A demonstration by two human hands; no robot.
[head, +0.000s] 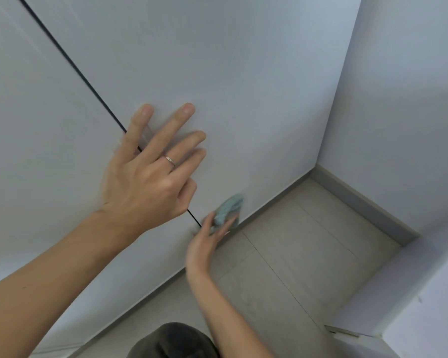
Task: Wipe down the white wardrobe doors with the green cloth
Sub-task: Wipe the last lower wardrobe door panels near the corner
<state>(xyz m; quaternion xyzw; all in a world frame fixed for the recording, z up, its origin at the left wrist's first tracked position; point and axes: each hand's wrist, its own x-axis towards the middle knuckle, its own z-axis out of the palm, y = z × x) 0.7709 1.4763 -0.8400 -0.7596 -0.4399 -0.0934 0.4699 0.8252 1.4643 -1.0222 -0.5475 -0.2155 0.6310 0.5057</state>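
Room: pale grey walls (398, 99) are meeting at a corner toward 2 o'clock, with a light tiled floor (295, 254) and a grey skirting board (360, 202) running along its far edge.
Doors: two white wardrobe doors (217, 60) are filling the upper left, split by a thin dark gap (70, 63) slanting from 11 o'clock down toward the centre.
Left hand (150, 171): it is reaching across the gap with fingers spread and straight, a thin ring (170, 160) showing on one finger; whether it is touching the door I cannot tell.
Right hand (204, 244): it is pressing the cloth against the door's bottom edge, fingers fairly straight, blurred.
Cloth (229, 208): the green cloth is sitting bunched just above the right fingertips, near the floor line, just right of the gap's lower end.
Bottom edge: dark clothing (171, 342) is showing at 6 o'clock.
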